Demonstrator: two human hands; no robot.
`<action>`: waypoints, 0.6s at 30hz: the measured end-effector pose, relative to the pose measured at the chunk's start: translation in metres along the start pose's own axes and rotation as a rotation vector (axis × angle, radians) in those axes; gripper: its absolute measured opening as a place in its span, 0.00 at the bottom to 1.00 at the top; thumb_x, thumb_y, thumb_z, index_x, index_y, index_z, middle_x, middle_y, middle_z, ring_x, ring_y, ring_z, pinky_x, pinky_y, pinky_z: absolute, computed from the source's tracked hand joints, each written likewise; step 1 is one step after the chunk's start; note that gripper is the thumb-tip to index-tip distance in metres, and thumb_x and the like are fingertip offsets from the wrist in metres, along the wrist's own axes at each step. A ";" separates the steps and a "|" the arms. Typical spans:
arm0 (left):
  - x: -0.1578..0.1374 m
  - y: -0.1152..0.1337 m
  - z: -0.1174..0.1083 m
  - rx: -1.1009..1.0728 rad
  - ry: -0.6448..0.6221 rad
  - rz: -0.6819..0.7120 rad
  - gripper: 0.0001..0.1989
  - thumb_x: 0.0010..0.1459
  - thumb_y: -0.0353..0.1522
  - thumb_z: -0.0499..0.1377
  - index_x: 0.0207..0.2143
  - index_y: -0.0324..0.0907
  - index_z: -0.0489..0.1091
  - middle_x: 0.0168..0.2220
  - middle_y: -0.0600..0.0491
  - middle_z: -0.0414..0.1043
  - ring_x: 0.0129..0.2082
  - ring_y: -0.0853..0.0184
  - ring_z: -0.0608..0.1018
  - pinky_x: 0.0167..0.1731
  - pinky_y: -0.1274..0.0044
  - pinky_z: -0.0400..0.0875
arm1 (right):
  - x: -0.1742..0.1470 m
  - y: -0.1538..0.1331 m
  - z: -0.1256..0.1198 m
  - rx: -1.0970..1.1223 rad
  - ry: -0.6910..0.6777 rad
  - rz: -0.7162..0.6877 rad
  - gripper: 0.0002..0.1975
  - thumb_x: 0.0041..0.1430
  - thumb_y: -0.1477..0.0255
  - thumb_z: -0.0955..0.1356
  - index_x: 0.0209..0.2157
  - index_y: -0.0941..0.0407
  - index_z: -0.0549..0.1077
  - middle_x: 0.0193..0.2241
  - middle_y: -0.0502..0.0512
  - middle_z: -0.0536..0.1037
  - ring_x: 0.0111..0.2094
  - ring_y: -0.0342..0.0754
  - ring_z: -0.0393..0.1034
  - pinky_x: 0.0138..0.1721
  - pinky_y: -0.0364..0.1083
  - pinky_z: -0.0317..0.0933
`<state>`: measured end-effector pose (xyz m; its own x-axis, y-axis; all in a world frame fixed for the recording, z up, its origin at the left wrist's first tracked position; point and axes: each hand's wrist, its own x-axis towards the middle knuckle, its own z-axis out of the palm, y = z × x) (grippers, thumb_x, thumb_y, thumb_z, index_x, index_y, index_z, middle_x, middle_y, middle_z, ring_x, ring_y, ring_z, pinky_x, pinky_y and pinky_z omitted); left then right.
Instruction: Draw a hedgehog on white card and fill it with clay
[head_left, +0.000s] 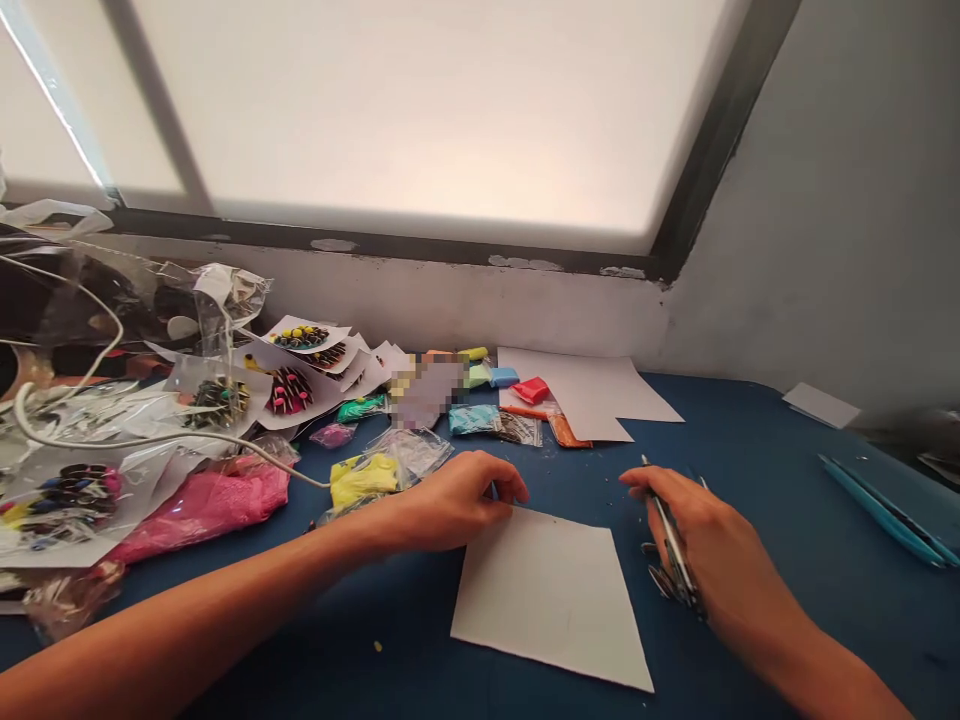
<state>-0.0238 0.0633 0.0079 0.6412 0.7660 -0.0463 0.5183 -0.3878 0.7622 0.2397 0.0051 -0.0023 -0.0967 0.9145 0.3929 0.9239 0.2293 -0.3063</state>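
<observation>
A thick white square of board (551,600) lies flat on the blue table in front of me. My left hand (469,500) is at its far left corner, the thumb on the board and the fingers curled at the edge. To the right of the board, my right hand (697,540) is closed around a slender silver metal tool (675,555) with small round parts near its lower end. The tool's thin tip points away from me, and the fingers partly hide it, so its exact kind is unclear.
Small colored packets, including a yellow one (364,480) and a red one (531,390), lie behind the board near a larger white sheet (600,385). Paper bundles, a pink bag (217,505) and a white cable (172,438) crowd the left. A teal folder (885,510) is on the right.
</observation>
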 end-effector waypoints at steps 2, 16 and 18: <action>0.000 0.001 0.000 0.041 -0.004 0.025 0.14 0.53 0.23 0.53 0.37 0.39 0.76 0.36 0.53 0.76 0.35 0.68 0.75 0.34 0.80 0.65 | 0.002 0.006 -0.004 -0.007 0.024 0.040 0.13 0.57 0.72 0.59 0.37 0.53 0.74 0.31 0.56 0.79 0.29 0.52 0.74 0.26 0.48 0.63; 0.002 0.002 0.007 -0.157 0.197 0.003 0.11 0.58 0.24 0.50 0.35 0.39 0.72 0.34 0.54 0.72 0.32 0.71 0.71 0.29 0.82 0.62 | -0.002 -0.036 -0.007 0.228 -0.143 0.078 0.16 0.63 0.56 0.60 0.35 0.50 0.74 0.19 0.45 0.71 0.17 0.41 0.61 0.17 0.39 0.55; 0.002 0.002 0.009 -0.188 0.204 0.003 0.11 0.58 0.24 0.50 0.35 0.39 0.72 0.33 0.54 0.71 0.30 0.72 0.70 0.28 0.82 0.62 | -0.002 -0.039 -0.010 0.271 -0.154 0.125 0.17 0.61 0.53 0.62 0.34 0.50 0.74 0.21 0.46 0.72 0.18 0.41 0.61 0.15 0.39 0.54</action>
<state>-0.0166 0.0597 0.0034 0.5055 0.8597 0.0732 0.3900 -0.3033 0.8695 0.2079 -0.0089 0.0177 -0.0631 0.9761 0.2081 0.8020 0.1737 -0.5715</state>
